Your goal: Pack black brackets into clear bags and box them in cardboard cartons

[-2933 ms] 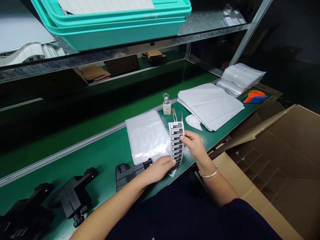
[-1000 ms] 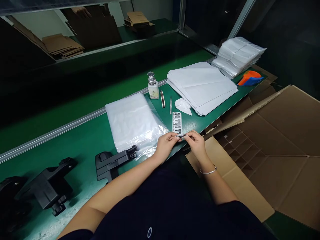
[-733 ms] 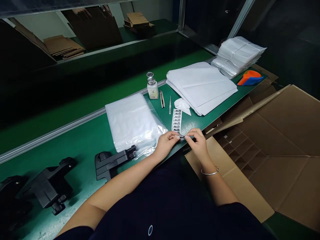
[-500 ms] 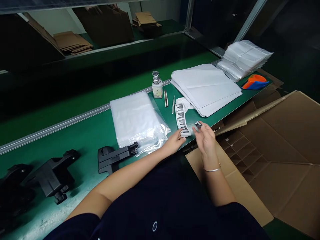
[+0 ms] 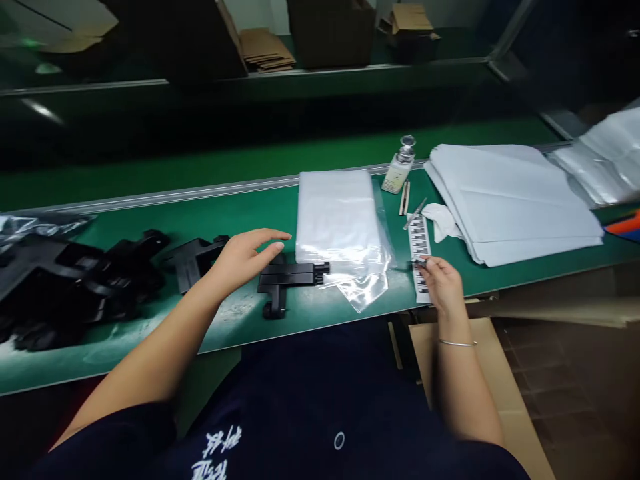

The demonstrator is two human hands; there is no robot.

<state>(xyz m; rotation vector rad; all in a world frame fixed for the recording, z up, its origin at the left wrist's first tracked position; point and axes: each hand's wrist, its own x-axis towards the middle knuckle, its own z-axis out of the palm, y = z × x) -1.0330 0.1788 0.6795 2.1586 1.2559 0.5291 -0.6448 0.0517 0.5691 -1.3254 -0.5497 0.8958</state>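
Observation:
My left hand (image 5: 250,257) is open, fingers stretched to the right, over the upper left part of a black plastic bracket-like part (image 5: 290,275) lying on the green bench. Whether it touches the part I cannot tell. Between the thumb and fingers of my right hand (image 5: 444,283) is a small black-and-white sticker label (image 5: 421,262). That hand is above a strip of printed labels (image 5: 420,233) lying flat. A stack of clear plastic bags (image 5: 337,207) lies between my hands, its lower edge close to the bracket part.
Several more black plastic parts (image 5: 75,280) lie at left. Behind the strip are tweezers (image 5: 415,215), a slim cutter-like tool (image 5: 405,198) and a pump bottle (image 5: 399,167). White sheets (image 5: 510,200) are stacked at right. An open cardboard box (image 5: 495,373) stands below the bench edge.
My left hand has left the label strip and moved left to the black part. My right hand still pinches the label, now over the strip. The view has turned left.

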